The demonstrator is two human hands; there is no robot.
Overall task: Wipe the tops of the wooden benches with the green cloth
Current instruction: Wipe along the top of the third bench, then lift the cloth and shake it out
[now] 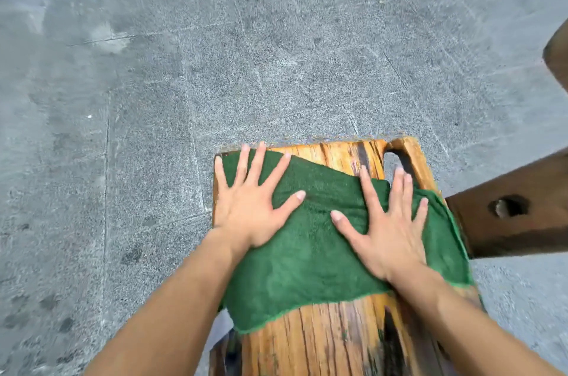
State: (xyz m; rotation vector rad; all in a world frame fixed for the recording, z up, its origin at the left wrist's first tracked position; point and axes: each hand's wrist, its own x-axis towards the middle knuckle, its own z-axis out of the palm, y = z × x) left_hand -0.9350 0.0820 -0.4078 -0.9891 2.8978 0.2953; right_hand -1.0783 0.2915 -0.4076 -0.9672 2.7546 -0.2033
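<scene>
A green cloth (310, 262) lies spread across the far end of an orange-brown wooden bench (325, 342). My left hand (249, 209) presses flat on the cloth's left part, fingers spread, fingertips near the bench's far edge. On the cloth's right part my right hand (387, 231) lies flat too, fingers apart. The bench's far right corner has a notch cut out (395, 160). The cloth's right edge hangs slightly past the bench side.
A second, darker wooden bench (516, 209) with a round hole in it juts in from the right, close to the first bench's right side. Another dark wood piece (558, 52) shows at the right edge. Grey stone paving (153, 83) surrounds everything.
</scene>
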